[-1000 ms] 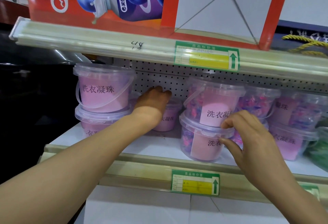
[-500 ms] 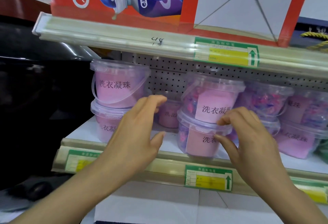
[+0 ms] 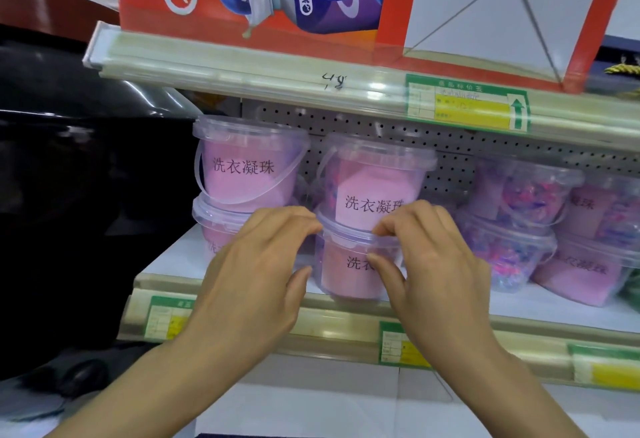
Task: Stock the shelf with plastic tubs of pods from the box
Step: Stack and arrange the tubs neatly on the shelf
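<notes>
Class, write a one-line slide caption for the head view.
Both hands, left hand and right hand, flank stacked clear plastic tubs of pink pods on the white shelf.

Your left hand point(image 3: 258, 264) and right hand point(image 3: 429, 264) flank the middle stack of tubs on the shelf point(image 3: 173, 261). Between them sits the lower tub point(image 3: 346, 264); your right thumb and curled fingers pinch its lid rim. Left fingers curl at the rim's other side; contact unclear. Above your fingertips, the upper tub point(image 3: 374, 184) rests on that lid. Beyond your left hand, a two-tub stack point(image 3: 242, 174). Past your right hand, more tubs point(image 3: 519, 222). Below your wrists, a price tag point(image 3: 398, 344).
</notes>
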